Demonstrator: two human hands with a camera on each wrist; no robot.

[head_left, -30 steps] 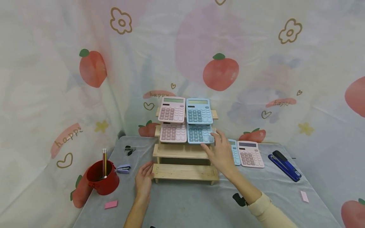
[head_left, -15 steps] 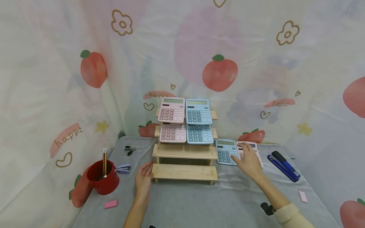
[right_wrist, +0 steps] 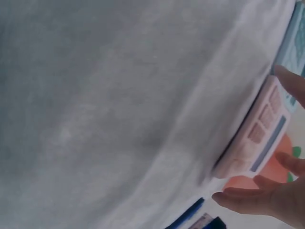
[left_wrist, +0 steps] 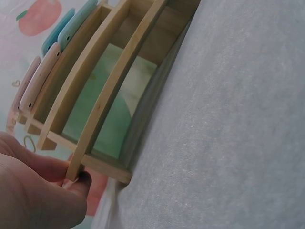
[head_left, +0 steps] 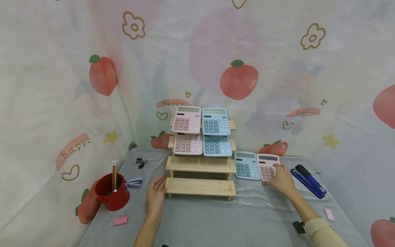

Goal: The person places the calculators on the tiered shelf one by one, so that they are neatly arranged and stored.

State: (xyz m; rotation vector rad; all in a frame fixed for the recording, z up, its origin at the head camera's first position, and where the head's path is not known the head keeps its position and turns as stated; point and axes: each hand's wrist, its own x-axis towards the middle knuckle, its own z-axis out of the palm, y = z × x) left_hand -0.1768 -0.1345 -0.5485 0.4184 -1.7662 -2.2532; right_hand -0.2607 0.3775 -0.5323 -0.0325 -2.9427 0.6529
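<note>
In the head view, my left hand (head_left: 156, 196) is at the left end of a stepped wooden display rack (head_left: 200, 187). The left wrist view shows its thumb and fingers pinching the end of the lowest board (left_wrist: 97, 112). My right hand (head_left: 280, 180) reaches over the right side of a pink calculator (head_left: 266, 168) lying on the table, right of a blue calculator (head_left: 247, 166). In the right wrist view, the thumb is by the pink calculator's near corner and the other fingers spread past its right edge. The rack's upper two steps each bear a pink calculator (head_left: 187, 119) and a blue calculator (head_left: 215, 120).
A red bucket (head_left: 112, 200) with pencils, a small lilac stapler (head_left: 134, 183), black clips (head_left: 141, 163) and a pink eraser (head_left: 120, 221) are at left. At right lie a blue stapler (head_left: 308, 181) and a pale pink block (head_left: 329, 214). A patterned curtain stands behind.
My right hand has left the blue calculator on the rack's second step and moved right and down to the pink calculator on the table. The left hand stays at the rack's end.
</note>
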